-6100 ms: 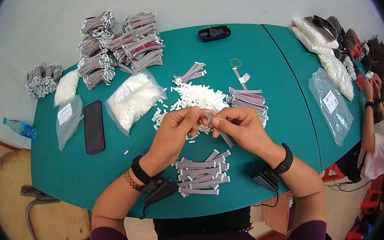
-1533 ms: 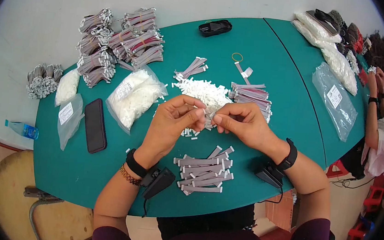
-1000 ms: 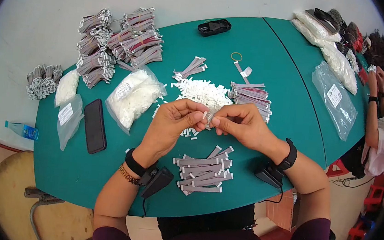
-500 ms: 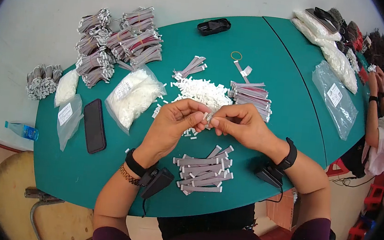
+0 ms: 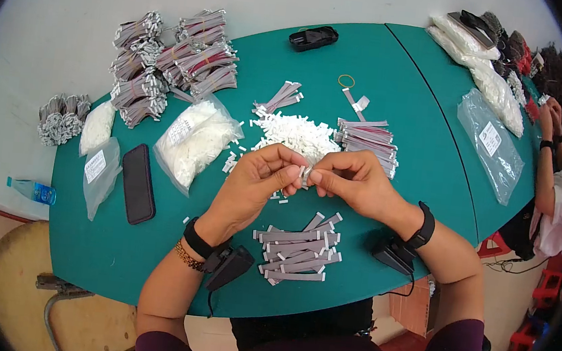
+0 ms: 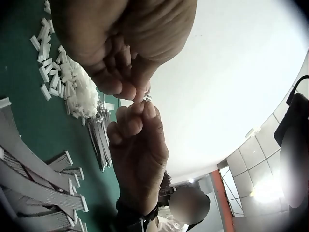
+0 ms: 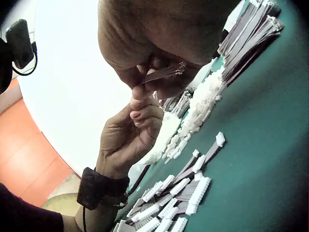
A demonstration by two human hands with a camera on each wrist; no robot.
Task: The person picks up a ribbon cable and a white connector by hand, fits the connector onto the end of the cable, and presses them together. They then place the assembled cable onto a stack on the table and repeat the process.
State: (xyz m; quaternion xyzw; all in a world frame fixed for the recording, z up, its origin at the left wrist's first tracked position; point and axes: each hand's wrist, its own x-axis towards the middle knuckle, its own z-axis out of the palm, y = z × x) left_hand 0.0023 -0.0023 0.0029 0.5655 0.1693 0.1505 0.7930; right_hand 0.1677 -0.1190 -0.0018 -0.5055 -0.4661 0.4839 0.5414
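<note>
My left hand (image 5: 254, 176) pinches a small white connector housing (image 5: 303, 172) between thumb and index finger. Fingertip to fingertip with it, my right hand (image 5: 355, 179) pinches a grey ribbon cable (image 7: 161, 73), whose loose end of bare crimped wires shows under the palm in the right wrist view. The join between housing and cable is mostly hidden by the fingers. Just beyond the hands lies a heap of white connector housings (image 5: 292, 134). Nearer the body is a pile of ribbon cables (image 5: 297, 253) with white ends. More ribbon cables (image 5: 368, 143) lie stacked to the right.
Bundled cables (image 5: 145, 74) are stacked at the back left. Bags of white housings (image 5: 196, 144), a phone (image 5: 139, 184) and a water bottle (image 5: 33, 189) lie on the left. A black case (image 5: 313, 38) sits at the back. Another person's hands (image 5: 549, 117) work at far right.
Six seconds ago a ribbon cable hung down from the right fingers; now it is tucked under that hand. Over the last second the fingertips have drawn together around the white housing.
</note>
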